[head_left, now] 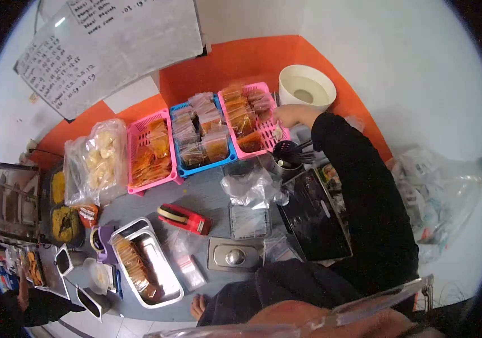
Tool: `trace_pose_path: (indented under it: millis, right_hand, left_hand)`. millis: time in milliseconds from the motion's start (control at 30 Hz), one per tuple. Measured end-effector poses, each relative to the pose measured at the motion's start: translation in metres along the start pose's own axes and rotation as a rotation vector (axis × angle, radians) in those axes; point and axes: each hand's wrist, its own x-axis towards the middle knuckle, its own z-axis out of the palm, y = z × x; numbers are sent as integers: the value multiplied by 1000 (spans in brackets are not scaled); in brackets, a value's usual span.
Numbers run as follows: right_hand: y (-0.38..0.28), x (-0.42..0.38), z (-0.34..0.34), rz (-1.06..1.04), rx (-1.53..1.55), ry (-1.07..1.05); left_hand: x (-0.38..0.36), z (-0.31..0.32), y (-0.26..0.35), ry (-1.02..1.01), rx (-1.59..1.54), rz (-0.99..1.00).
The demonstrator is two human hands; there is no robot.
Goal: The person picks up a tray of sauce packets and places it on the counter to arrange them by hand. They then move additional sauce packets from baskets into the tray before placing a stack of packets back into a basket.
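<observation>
My right hand [297,115] reaches to the right side of the far pink basket [256,147], beside a white bucket [308,87]. Its fingers are bent at the basket's edge, close to the filled sachets [242,119]; what they hold, if anything, I cannot make out. Only a few fingers of my left hand [198,307] show, resting at the table's front edge with nothing in them. Nearest to that hand are a steel tray [169,281] with a row of brown-orange filled sachets [134,262] and a stack of clear bags [190,273].
A blue basket [204,166] and another pink basket [149,180] hold more sachets. On the table [227,222] are a red tape dispenser [187,218], a lidded steel container [232,255], a black laptop-like panel [320,217] and a utensil holder [286,166]. Another person's sleeve [43,310] shows lower left.
</observation>
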Motion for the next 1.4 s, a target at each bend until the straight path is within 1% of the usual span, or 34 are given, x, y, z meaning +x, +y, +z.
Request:
trace_pose_path:
  millis: [33, 67, 133, 167, 200, 233, 267, 300, 333, 367, 400, 433, 500, 533, 567, 600, 633, 700, 733, 767, 800, 833, 900, 933, 967, 1000, 1067, 1133, 1167, 1233, 1267, 1333, 1367, 1400]
  right_hand:
    - [0, 8, 5, 51, -63, -41]
    - [2, 13, 6, 52, -54, -52]
    - [1, 15, 16, 5, -360, -24]
    - [-2, 10, 19, -2, -348, -43]
    - [-4, 5, 16, -28, -352, 23]
    - [-4, -1, 8, -49, -362, 98]
    - [-1, -6, 3, -44, -365, 99]
    - [0, -12, -1, -114, -399, 214]
    - [0, -19, -5, -185, -431, 328]
    - [-3, -29, -14, -183, -431, 325]
    - [-10, -43, -29, -58, -374, 284]
    - [-16, -56, -41, 66, -319, 242]
    - [-33, -85, -49, 360, 23, 313]
    - [-26, -93, -40, 360, 12, 310]
    - [-14, -98, -26, 352, 70, 219]
    - [-4, -100, -16, 344, 126, 128]
    - [4, -96, -14, 344, 111, 123]
    - [19, -87, -15, -115, 23, -24]
    - [17, -79, -19, -116, 16, -34]
    - [10, -63, -22, -99, -7, 94]
    - [3, -49, -27, -84, -28, 227]
    - [-1, -37, -25, -91, -32, 228]
    - [-5, -12, -15, -267, -95, 272]
    - [-6, -3, -11, -279, -99, 278]
    - [-7, 5, -7, -282, -224, 242]
    - [-8, 12, -3, -284, -351, 202]
    - [-6, 25, 8, -293, -401, 192]
    - [-3, 33, 16, -191, -499, 191]
    - [-2, 34, 17, -199, -508, 180]
    - [-2, 36, 14, -222, -574, 287]
    - [-3, 35, 10, -226, -578, 280]
    - [-4, 31, -3, -109, -424, 569]
    - [-8, 30, -9, -106, -421, 568]
    - [-13, 29, -15, -150, -434, 783]
  left_hand:
    - [5, -10, 6, 44, -10, 35]
    - [10, -16, 10, 87, -23, 72]
    - [6, -16, 7, 72, 10, 78]
    - [1, -15, 5, 81, 39, 83]
    - [-3, -12, 2, 68, 39, 82]
    - [-4, -5, -1, 145, 40, 104]
    - [-4, 5, -4, 225, 41, 127]
    - [-6, 14, -7, 226, 38, 129]
    - [-8, 23, -10, 306, 14, 124]
    - [-20, 42, -18, 345, -1, 120]
    - [-32, 61, -27, 384, -15, 116]
    - [-56, 92, -43, 382, -434, -176]
    - [-55, 104, -35, 366, -858, -478]
    - [-34, 89, -11, 509, -553, -332]
    - [-23, 63, -4, 507, -562, -342]
    - [-14, 32, -2, 479, -294, -171]
    - [-8, 12, 0, 443, -29, -1]
    - [-5, -4, 3, 243, 181, 183]
    - [-4, -6, 8, 180, 67, 68]
    - [-4, -7, 12, 119, -44, -47]
    - [-5, -4, 11, 120, -45, -55]
    - [-6, 0, 7, 175, -14, 19]
    - [-5, 11, -8, 291, 56, 169]
    - [-6, 16, -14, 347, 94, 242]
    - [-8, 24, -17, 402, 131, 313]
    - [-12, 33, -16, 403, 136, 300]
    - [-13, 36, -14, 378, 96, 259]
    - [-19, 33, -13, 356, 77, 229]
    - [-18, 30, -13, 349, 69, 222]
    - [-21, 28, -13, 340, 61, 212]
    - [-21, 28, -12, 334, 57, 207]
    - [-22, 28, -12, 329, 50, 200]
    - [-20, 26, -13, 326, 48, 201]
    - [-20, 27, -13, 324, 45, 202]
